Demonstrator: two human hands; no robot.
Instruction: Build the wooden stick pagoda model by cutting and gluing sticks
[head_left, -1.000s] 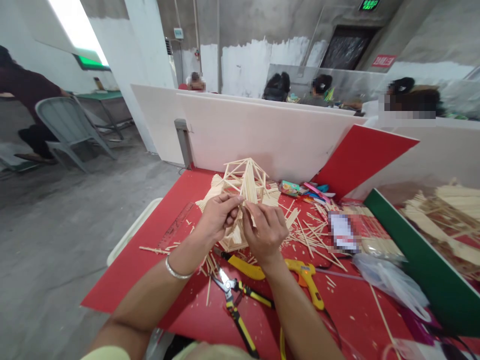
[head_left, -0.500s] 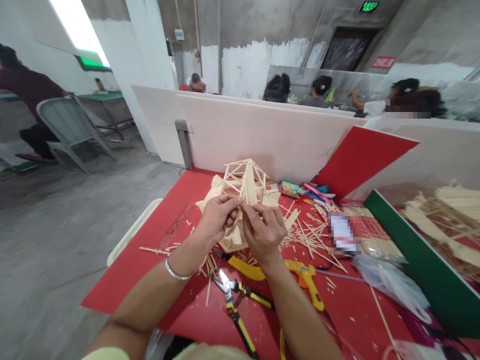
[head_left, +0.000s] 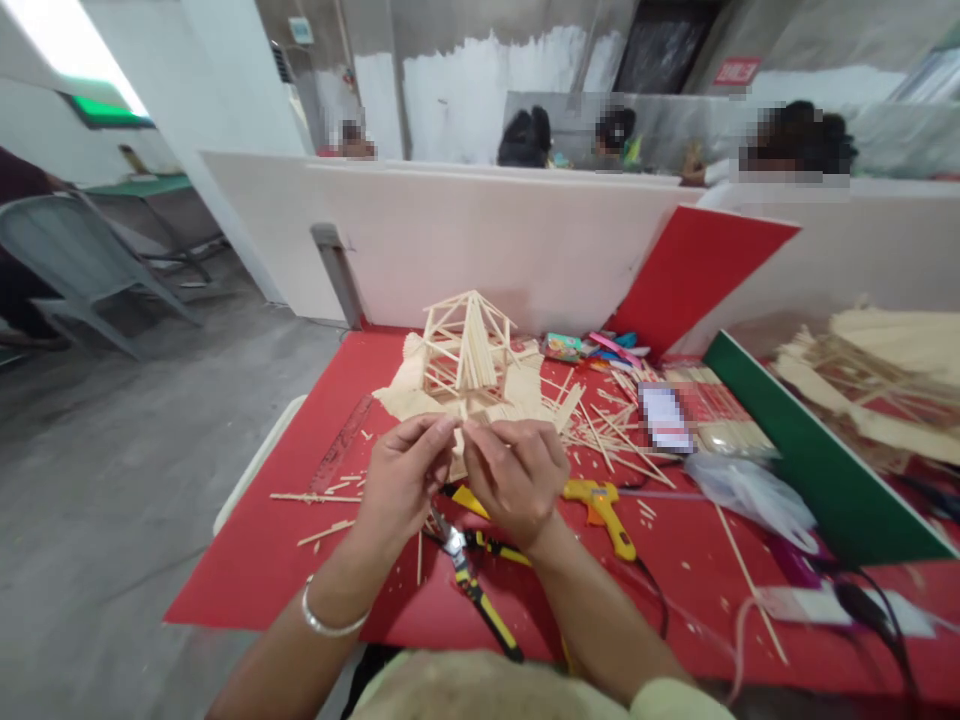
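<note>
My left hand (head_left: 405, 475) and my right hand (head_left: 519, 472) meet at the fingertips in front of a small house-like frame of thin wooden sticks (head_left: 474, 350). Both are closed in a pinch; whatever lies between the fingers is too small to make out. The frame has a peaked roof partly covered with sticks side by side, and my hands hide its lower front. Below my hands lie pruning shears (head_left: 469, 580) with black and yellow handles. A yellow-handled tool (head_left: 470, 501) is mostly covered by my right hand.
Right of my hands lie loose sticks (head_left: 600, 435), a yellow glue gun (head_left: 609, 515), a phone (head_left: 666, 418) and a plastic bag (head_left: 750, 495). A red ruler (head_left: 341, 445) is at the left. A green board (head_left: 817, 470) and white panels (head_left: 480, 245) border the red table.
My hands have drawn back from the stick frame toward me, still pinched together, so more of its front shows. The camera view has shifted right and slightly down.
</note>
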